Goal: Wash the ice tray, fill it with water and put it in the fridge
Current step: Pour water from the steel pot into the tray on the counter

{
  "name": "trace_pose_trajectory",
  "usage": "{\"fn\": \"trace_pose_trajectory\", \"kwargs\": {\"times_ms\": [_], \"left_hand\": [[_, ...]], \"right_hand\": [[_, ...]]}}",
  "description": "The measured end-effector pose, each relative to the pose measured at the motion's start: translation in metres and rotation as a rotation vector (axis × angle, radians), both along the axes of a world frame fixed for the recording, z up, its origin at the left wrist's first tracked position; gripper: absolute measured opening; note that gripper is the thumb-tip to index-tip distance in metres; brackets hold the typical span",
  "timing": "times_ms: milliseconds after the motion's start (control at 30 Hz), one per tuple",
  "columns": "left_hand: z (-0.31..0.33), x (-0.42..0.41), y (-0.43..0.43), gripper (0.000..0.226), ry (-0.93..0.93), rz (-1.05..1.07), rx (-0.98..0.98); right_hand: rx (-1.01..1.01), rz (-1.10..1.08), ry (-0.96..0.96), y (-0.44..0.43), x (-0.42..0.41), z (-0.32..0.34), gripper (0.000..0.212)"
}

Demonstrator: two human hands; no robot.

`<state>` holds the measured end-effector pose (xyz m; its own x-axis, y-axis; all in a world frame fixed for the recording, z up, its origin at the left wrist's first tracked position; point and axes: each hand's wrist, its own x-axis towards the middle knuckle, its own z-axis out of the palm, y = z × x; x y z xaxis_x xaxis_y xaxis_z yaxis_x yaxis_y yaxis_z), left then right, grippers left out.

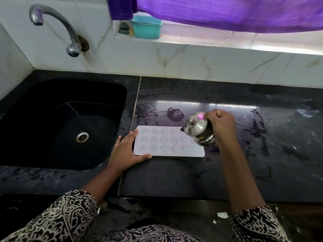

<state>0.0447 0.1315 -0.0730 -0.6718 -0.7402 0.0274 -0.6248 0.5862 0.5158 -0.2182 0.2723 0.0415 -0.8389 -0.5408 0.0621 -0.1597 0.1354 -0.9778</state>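
Starting at the far left, a curved tap (52, 27) is seen on the tiled wall above a black sink (104, 95), and no water is seen running from it. Just right of the sink rim, the left hand (127, 151) is laid flat on the bench (262, 163), its fingers (134, 135) straight along the tray's left end and the thumb stretched along the near edge. Nothing is gripped; the corner is simply braced, presumably so the light tray cannot slide while it is filled. The white ice tray (166, 145) lies flat on the bench between the two hands, its star and heart cells facing up. Whether the cells already hold water cannot be told. Over its right end a lidded steel pot (197, 130) is tipped leftward, its small spout brought low over the back row, likely so that little is spilled. No stream can be made out. The pot is clasped from behind by the right hand (221, 126), fingers curled tightly round its body. A wet ring (174, 115) is noted on the bench just behind the tray. The filling step is judged to be under way, and the fridge is not in view.
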Motion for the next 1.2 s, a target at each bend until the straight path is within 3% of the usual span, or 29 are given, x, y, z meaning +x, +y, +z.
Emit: {"fn": "trace_pose_trajectory", "kwargs": {"times_ms": [333, 800, 1200], "left_hand": [[-0.003, 0.0, -0.001, 0.123, 0.005, 0.009, -0.012], [-0.002, -0.001, 0.001, 0.123, -0.003, 0.005, -0.02], [-0.001, -0.001, 0.002, 0.123, 0.003, 0.01, -0.022]], "right_hand": [[-0.178, -0.049, -0.278, 0.008, -0.007, 0.006, 0.027], [-0.048, -0.084, -0.019, 0.024, -0.011, -0.004, 0.043], [-0.036, -0.067, 0.052, 0.024, -0.01, 0.0, 0.037]]}}
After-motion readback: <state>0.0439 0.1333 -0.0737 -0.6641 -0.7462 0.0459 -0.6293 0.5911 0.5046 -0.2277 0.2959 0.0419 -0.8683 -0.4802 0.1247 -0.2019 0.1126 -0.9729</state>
